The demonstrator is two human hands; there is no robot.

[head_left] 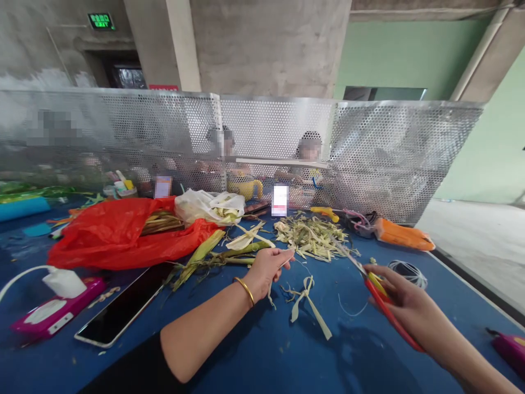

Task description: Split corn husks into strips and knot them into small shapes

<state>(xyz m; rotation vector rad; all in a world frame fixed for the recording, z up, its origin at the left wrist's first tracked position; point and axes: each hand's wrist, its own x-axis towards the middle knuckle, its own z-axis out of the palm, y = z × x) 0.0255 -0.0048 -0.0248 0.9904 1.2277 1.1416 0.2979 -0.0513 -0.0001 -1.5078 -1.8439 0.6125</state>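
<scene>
Nearest the camera, a black sleeve [135, 364] ends partway down the left arm, bare from there to a gold bangle [245, 291] at the wrist. The left hand [270, 268] has thumb and fingers pinched together on a pale strip [270, 295], one end dangling beneath. Well apart, the right hand [404, 293] wraps its fingers around red-and-yellow scissors [375, 287] (whether the blades are parted, I cannot tell) that point toward a heap of clippings [311, 239]. Between the hands, a knotted husk piece [305, 292] lies on the blue table [229, 355]; a red bag [110, 232] and a phone [127, 306] lie farther left.
</scene>
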